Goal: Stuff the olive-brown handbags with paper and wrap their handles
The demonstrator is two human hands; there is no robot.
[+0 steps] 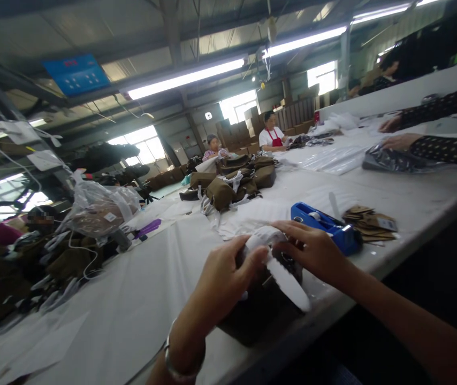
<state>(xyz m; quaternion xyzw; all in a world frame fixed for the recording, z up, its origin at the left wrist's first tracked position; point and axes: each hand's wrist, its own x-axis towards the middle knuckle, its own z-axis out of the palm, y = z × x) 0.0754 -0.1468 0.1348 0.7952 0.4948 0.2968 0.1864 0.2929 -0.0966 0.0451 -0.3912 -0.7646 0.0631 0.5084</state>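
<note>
A small dark olive bag (258, 315) sits at the near edge of the table, right in front of me. Across its top lies a white wrapping strip (288, 283), one loose end hanging down over the side. My left hand (226, 280) grips the strip from the left, thumb on top and fingers curled behind. From the right, my right hand (312, 248) bends its fingers over the strip and the bag's top; the fingertips are partly hidden. A blue tape dispenser (327, 227) stands just beyond my right hand.
Brown cardboard tags (368, 223) lie beside the dispenser. Farther back is a pile of olive bags (228, 187). A clear plastic bag (102, 211) stands at the left. At right, a co-worker's hands (401, 141) touch a plastic-wrapped dark item (393, 160). Other people sit across the table.
</note>
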